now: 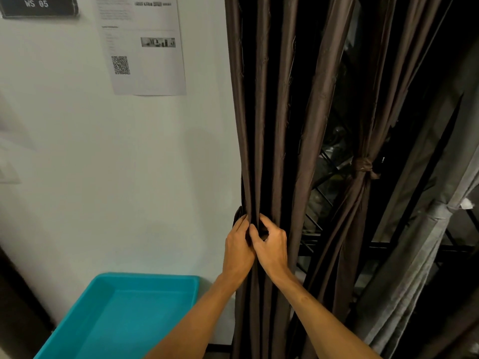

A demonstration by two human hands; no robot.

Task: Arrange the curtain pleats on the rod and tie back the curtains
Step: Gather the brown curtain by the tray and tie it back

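From the head view, the brown curtain [261, 125] hangs in long folds right beside the white wall [103, 164], and both hands meet on it low down, at about waist height of the cloth. The step in hand looks like gathering the folds into one bundle before a tie goes round them. To do it well, I judge that the folds should be stacked one on another in order from the wall side outward, pinched flat so none slips behind, and held at the same height as the knot [361, 165] on the second brown curtain [344, 229] further right, which is already tied, so the pair match. A small dark shape sits at the curtain's wall edge just above the left hand; whether it is a hook or a tie I cannot tell. The rod is out of view. The left hand [238, 244] has its fingers curled round the folds at the wall-side edge, and the right hand [272, 244] pinches the next folds, thumb and fingers closed on the cloth. The two hands touch, knuckles side by side, both forearms reaching up and forward from below. A teal tub [77, 327] stands beneath, left of the arms, and a grey curtain [414, 255] hangs far right
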